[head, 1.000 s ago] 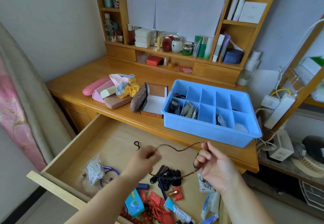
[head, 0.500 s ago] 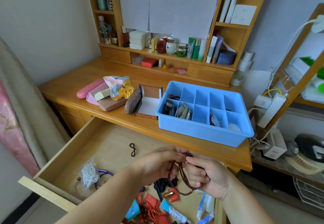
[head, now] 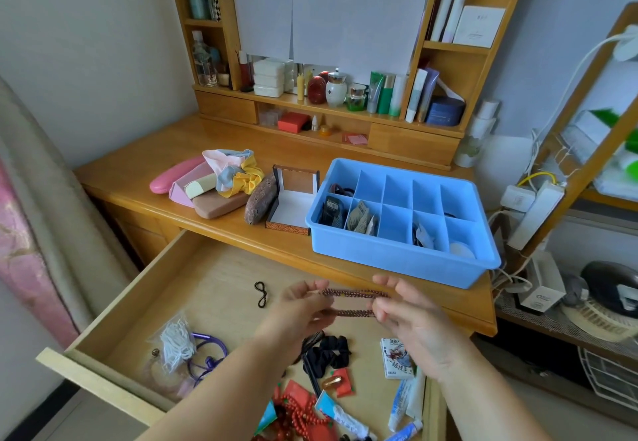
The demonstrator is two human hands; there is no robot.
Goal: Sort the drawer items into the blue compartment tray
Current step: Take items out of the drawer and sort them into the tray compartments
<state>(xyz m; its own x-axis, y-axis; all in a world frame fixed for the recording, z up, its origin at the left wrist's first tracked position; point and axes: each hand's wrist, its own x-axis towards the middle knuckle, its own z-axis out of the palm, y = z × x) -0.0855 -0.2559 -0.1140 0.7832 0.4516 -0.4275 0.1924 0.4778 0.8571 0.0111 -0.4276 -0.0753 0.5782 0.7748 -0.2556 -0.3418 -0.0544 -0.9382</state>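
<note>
A brown bead string (head: 352,294), folded into short loops, is stretched between my two hands above the open drawer (head: 207,288). My left hand (head: 300,309) pinches its left end and my right hand (head: 407,313) pinches its right end. The blue compartment tray (head: 400,261) stands on the desk just beyond my hands; several of its compartments hold small items. Loose in the drawer lie a black hair tie (head: 261,294), a black scrunchie (head: 326,351), red beads (head: 298,416), tubes (head: 402,402) and a white cord bundle (head: 176,340).
On the desk left of the tray sit an open box (head: 293,206), a patterned pouch (head: 260,202), pink cases (head: 176,175) and a cloth scrunchie (head: 234,171). Shelves with bottles rise behind. A wire rack with power strips (head: 535,213) stands at the right.
The long bead string was gathered and doubled up into short loops. My hands came together, then drew slightly apart, and now hold the loops taut and higher.
</note>
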